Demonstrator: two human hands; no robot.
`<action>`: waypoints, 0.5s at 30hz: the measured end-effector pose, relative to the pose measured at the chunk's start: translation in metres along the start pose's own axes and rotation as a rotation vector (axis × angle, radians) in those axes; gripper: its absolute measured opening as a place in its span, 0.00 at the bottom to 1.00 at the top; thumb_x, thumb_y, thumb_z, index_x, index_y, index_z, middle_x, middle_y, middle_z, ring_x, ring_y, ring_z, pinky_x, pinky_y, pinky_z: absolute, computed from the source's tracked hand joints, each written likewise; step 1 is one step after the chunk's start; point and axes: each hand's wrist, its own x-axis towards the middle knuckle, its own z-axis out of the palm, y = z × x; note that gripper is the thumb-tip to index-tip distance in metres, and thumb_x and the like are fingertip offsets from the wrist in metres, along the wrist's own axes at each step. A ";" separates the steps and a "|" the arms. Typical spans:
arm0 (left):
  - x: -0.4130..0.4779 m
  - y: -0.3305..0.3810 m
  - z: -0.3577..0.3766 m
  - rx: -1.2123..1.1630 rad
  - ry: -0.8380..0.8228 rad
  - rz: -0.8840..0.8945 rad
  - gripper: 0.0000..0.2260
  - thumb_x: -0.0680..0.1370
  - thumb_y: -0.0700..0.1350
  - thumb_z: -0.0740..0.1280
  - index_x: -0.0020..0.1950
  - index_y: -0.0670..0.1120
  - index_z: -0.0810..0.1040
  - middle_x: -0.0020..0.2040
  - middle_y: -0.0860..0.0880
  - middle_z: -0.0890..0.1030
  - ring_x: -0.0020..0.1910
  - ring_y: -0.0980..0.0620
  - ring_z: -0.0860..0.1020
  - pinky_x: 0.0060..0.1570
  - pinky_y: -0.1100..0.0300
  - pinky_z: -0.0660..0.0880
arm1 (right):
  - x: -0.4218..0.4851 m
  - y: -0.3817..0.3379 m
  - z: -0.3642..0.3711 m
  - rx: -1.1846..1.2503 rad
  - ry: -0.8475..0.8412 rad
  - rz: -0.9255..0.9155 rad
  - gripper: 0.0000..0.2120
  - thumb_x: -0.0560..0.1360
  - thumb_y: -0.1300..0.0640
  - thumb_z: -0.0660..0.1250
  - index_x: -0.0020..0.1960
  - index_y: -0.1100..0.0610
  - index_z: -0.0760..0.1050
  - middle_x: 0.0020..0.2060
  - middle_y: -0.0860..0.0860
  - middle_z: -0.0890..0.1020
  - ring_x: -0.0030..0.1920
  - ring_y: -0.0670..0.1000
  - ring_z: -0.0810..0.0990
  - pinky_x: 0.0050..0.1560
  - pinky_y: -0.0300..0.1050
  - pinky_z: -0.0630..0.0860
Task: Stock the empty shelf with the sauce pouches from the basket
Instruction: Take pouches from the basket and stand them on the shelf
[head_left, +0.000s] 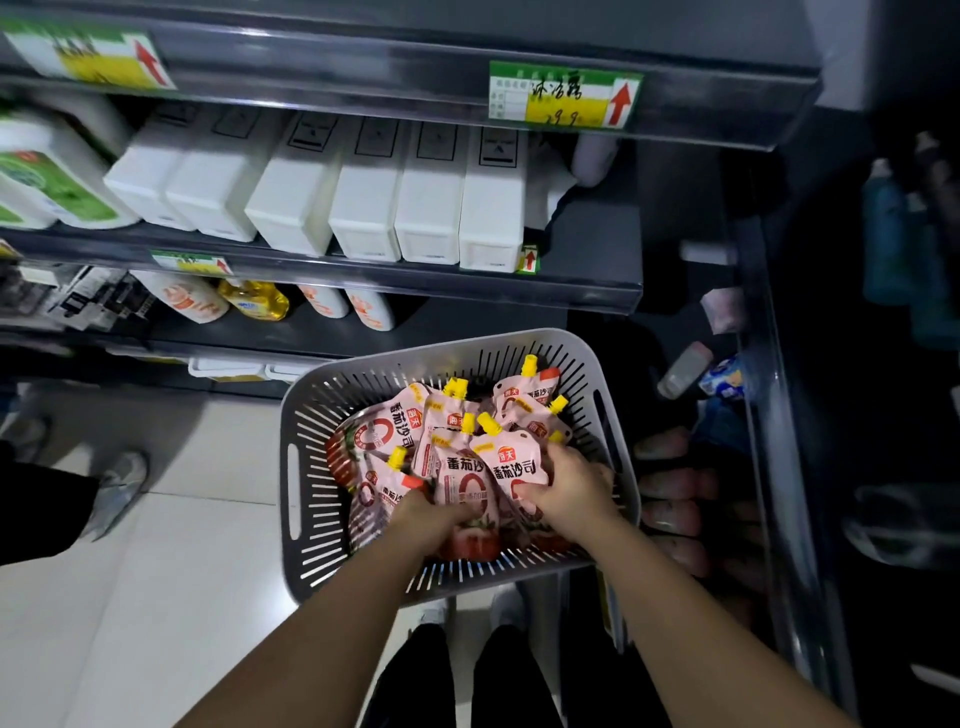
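Both hands are down in the basket (311, 415), each closed on sauce pouches (462, 467): left hand (436, 519) near-centre, right hand (566, 488) nearer the right wall. The pouches lie with their yellow spouts pointing away from the person, toward the shelf (587, 244), which lies above and ahead.

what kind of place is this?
Most likely a shop aisle: dark metal shelving with green-and-yellow price tags on its edges, rows of white boxes, and a grey slotted plastic basket of pink yellow-capped sauce pouches.
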 end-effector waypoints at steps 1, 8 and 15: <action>-0.001 0.000 -0.007 -0.040 -0.067 0.014 0.24 0.69 0.49 0.78 0.60 0.41 0.78 0.48 0.44 0.85 0.45 0.46 0.85 0.46 0.53 0.81 | -0.001 0.002 0.002 0.055 0.028 -0.022 0.22 0.73 0.48 0.72 0.66 0.51 0.75 0.61 0.50 0.79 0.63 0.58 0.75 0.67 0.55 0.68; -0.002 0.001 -0.041 -0.441 -0.340 0.102 0.27 0.69 0.40 0.74 0.67 0.39 0.72 0.53 0.40 0.85 0.51 0.41 0.85 0.45 0.50 0.83 | -0.008 0.002 0.003 0.295 0.187 -0.224 0.14 0.76 0.57 0.70 0.61 0.58 0.79 0.62 0.51 0.77 0.60 0.51 0.77 0.61 0.49 0.74; 0.008 0.014 -0.060 -0.486 -0.126 0.096 0.23 0.71 0.42 0.74 0.63 0.37 0.75 0.55 0.36 0.83 0.51 0.37 0.83 0.50 0.46 0.80 | 0.010 -0.023 0.021 0.589 0.050 0.027 0.13 0.81 0.52 0.63 0.66 0.49 0.74 0.54 0.48 0.84 0.54 0.52 0.83 0.54 0.54 0.82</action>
